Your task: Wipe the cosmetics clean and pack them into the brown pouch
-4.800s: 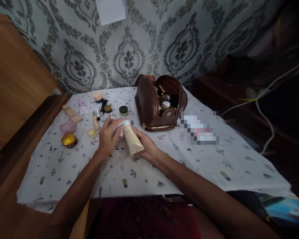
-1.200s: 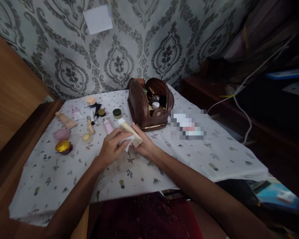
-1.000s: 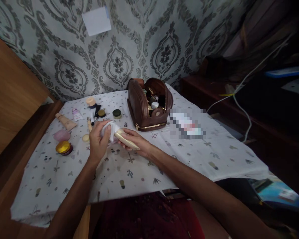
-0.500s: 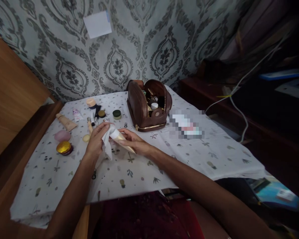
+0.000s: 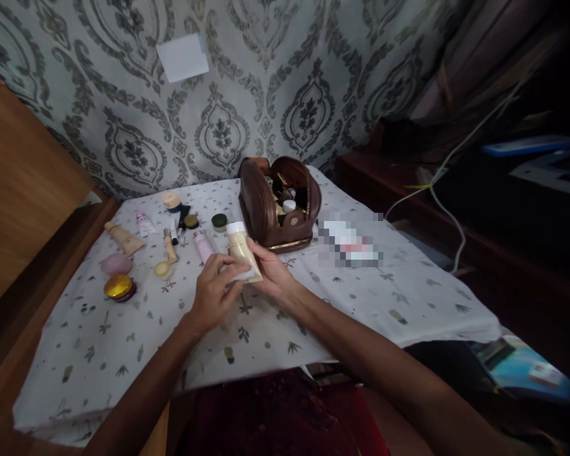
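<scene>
My right hand (image 5: pixel 274 272) is closed round a pale gold squeeze tube (image 5: pixel 240 244), its white cap pointing up and away from me. Against the lower part of the tube, my left hand (image 5: pixel 218 288) presses a white wipe (image 5: pixel 240 273), fingers bent over it. Just beyond my left hand a pink tube (image 5: pixel 202 246) lies on the cloth. A dark-lidded jar (image 5: pixel 219 221) sits behind the tube. The brown leather cosmetic bag (image 5: pixel 261 206) stands unzipped behind my right hand, with a white-capped container (image 5: pixel 289 206) and other items inside.
On the left of the patterned cloth (image 5: pixel 137 354) are a gold-lidded jar (image 5: pixel 120 287), a pink sponge-like piece (image 5: pixel 116 264), a beige tube (image 5: pixel 123 238) and several other cosmetics. A blurred-out item (image 5: pixel 351 244) lies right of the bag. A white cable (image 5: pixel 460 221) hangs at the right.
The tube has turned cap-up, away from me. My left hand has moved with the wipe from the cap end down to the tube's lower body. The pink tube has come into view.
</scene>
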`<state>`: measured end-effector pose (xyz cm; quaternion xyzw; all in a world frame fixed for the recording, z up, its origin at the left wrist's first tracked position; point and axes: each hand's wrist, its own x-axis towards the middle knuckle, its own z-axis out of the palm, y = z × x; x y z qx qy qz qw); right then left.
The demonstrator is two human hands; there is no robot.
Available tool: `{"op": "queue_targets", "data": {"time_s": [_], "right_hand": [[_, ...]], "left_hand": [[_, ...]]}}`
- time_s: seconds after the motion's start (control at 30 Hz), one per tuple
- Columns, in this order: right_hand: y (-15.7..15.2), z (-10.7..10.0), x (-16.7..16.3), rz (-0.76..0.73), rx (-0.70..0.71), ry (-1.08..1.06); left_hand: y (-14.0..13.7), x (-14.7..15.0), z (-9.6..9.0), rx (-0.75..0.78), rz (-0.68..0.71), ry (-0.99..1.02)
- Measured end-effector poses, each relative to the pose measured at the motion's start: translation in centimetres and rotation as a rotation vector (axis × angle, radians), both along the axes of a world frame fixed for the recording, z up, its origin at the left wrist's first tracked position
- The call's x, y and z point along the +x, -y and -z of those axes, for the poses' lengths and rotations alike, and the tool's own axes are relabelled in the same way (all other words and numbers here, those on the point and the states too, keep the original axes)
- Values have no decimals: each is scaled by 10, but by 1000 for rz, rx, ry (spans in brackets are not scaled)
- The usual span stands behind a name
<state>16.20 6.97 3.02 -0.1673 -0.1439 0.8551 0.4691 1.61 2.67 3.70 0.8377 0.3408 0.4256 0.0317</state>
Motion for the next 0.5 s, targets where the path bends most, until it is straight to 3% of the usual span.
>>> {"op": "queue_targets", "data": {"time_s": [0.17, 0.33, 0.5], "right_hand": [[2, -10, 5, 54, -104, -78], [7, -16, 5, 20, -63, -107], [18, -31, 19, 0, 4, -160]], "left_hand": [[13, 0, 0, 133, -15, -130], [18, 0, -8, 303, -30, -227], [22, 0, -15, 304, 33, -221]]}}
